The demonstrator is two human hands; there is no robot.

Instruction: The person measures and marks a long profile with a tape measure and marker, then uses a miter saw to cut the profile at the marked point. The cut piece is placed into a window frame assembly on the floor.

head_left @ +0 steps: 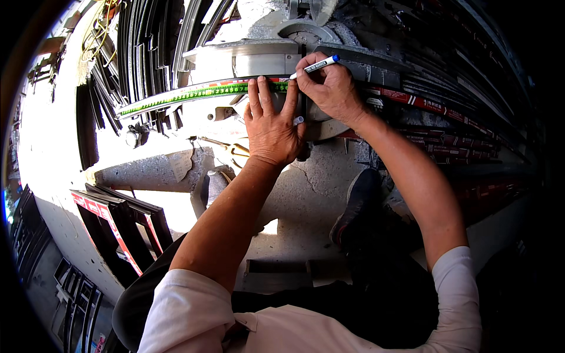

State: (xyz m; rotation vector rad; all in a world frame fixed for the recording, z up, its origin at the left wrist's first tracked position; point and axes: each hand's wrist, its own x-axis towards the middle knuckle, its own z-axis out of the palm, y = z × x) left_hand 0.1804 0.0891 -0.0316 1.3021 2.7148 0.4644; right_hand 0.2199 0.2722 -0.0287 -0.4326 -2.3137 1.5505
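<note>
Green tape measure (pixel 226 89), white marker (pixel 318 65)

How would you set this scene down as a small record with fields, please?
Left hand: left hand flat, fingers spread, fingertips at the green tape measure
Right hand: right hand holds a white marker, blue end up to the right, other end near the left index fingertip
Behind the tape: grey metal fence
Right side: long strip with red film
Upper left: dark strips
Lower left: dark frames with red-and-white film
</note>
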